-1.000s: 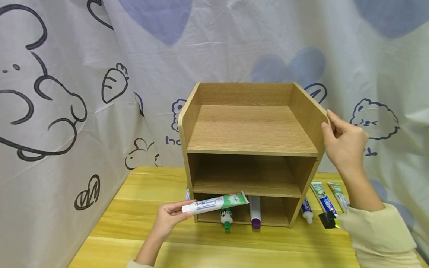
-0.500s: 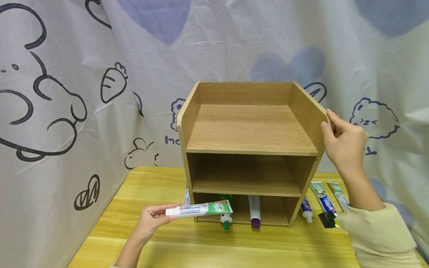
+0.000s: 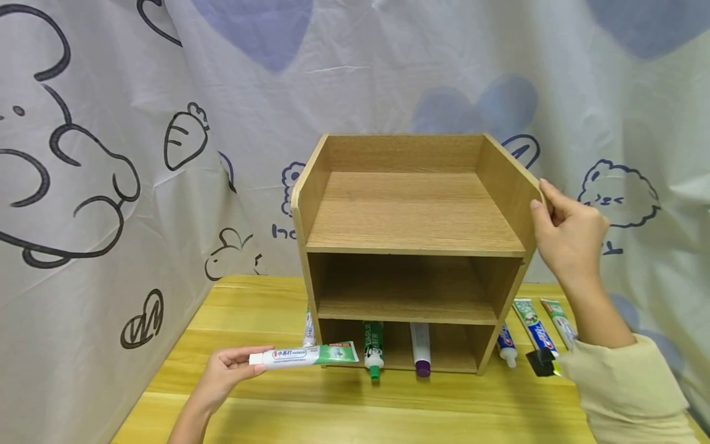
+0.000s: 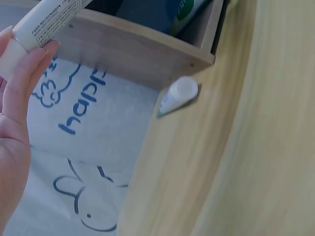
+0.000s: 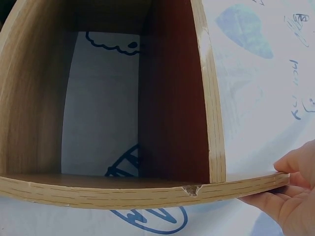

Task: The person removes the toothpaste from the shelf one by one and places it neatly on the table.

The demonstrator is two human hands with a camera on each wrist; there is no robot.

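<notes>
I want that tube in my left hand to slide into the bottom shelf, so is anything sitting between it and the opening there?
Partly. The left hand holds the green and white tube just in front of the shelf unit's bottom-left opening. A green-capped tube and a purple-capped tube already lie in that compartment, poking out. The space left of the green-capped one looks free.

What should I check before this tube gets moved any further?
1. Left hand grips the toothpaste tube at its cap end: ok.
2. Right hand holds the wooden shelf by its right side panel: ok.
3. Tube is outside the bottom compartment: ok.
4. Green-capped tube and purple-capped tube stick out of the bottom compartment: not ok.
5. Middle shelf free: ok.
6. Cap screwed tight: cannot tell.
</notes>
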